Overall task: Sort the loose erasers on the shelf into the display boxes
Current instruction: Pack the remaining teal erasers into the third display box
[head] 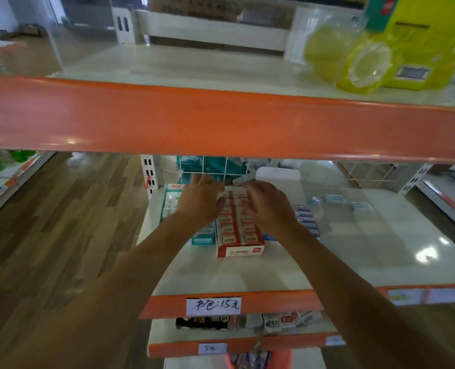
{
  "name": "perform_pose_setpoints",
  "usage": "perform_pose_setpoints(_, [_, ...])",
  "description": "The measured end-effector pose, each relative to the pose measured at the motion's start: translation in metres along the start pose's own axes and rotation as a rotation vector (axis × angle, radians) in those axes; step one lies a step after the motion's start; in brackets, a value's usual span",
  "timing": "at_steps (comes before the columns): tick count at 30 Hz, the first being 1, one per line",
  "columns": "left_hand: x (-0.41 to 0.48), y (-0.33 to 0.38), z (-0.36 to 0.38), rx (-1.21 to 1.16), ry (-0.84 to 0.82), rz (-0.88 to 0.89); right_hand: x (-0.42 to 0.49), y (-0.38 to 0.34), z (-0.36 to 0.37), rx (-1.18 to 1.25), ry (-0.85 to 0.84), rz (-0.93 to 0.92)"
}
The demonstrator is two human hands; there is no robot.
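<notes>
Shelf [354, 249]: flat white board, glossy, with bright glare patches; front lip is orange strip. A handwritten paper label [213, 305] is stuck on that lip.

Display box [241, 250]: rectangular card, red with white print, open on top, standing near the left end of the shelf. Inside are two rows of small block erasers [227, 230] in red-and-white sleeves, packed side by side. A teal card box [202, 239] stands just beside it on the left, and a box of blue-wrapped pieces [308, 222] on the right.

Loose erasers [334, 199]: a few small pale-blue blocks lying flat on the bare board, well apart from the red box, to its right and towards the back.

Back of bay: thin white wire grid [215, 166] with teal packets behind it.

Left hand [199, 201]: back towards the camera, over the far left corner of the red box; fingers fairly straight and slack, tips up near the grid, holding nothing. Contact with the box cannot be told (blur).

Right hand [269, 206]: over the box's far right side, fingers bent inwards. A small pale piece [243, 180] shows just past the fingertips; whether it is pinched cannot be told.

Upper shelf [221, 121]: same orange lip, carrying yellow-green packs [354, 57] in clear wrap. Floor [61, 222]: brown wood-grain planks.
</notes>
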State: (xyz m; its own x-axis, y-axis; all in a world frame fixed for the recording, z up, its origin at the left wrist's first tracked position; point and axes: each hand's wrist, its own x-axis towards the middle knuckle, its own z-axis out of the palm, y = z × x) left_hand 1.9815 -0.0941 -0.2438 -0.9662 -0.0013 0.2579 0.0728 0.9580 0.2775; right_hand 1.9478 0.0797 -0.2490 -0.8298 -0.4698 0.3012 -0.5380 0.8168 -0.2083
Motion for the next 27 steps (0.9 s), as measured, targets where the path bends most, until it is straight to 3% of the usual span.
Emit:
perform_pose_setpoints(19, [0.07, 0.199, 0.075, 0.021, -0.138, 0.282, -0.087, 0.207, -0.042, -0.123, -0.03, 0.368])
perform_pose_setpoints(23, [0.08, 0.22, 0.091, 0.072, -0.156, 0.276, -0.094, 0.234, -0.037, -0.081, -0.126, 0.469])
perform_pose_setpoints(27, [0.089, 0.23, 0.106, 0.271, -0.295, 0.201, -0.094, 0.249, -0.032, -0.161, -0.185, 0.471])
